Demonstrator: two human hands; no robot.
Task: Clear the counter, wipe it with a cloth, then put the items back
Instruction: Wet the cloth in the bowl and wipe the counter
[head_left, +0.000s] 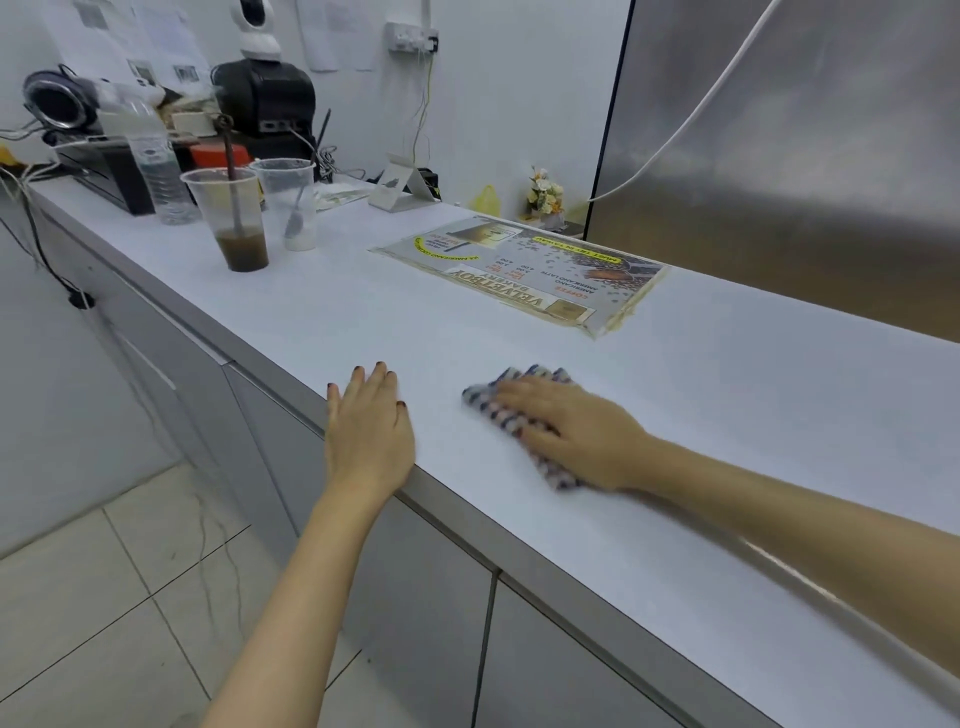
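cloth (511, 415): blue-and-white check
counter (701, 395): pale grey
menu sheet (524, 270): grey, yellow banners
nearer cup (228, 218): clear, brown drink

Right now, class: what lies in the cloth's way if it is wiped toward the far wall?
The cloth, pressed flat under the right hand, has bare counter just ahead. Further on, the menu lies flat in its path; a coffee cup and a second cup stand farther left.
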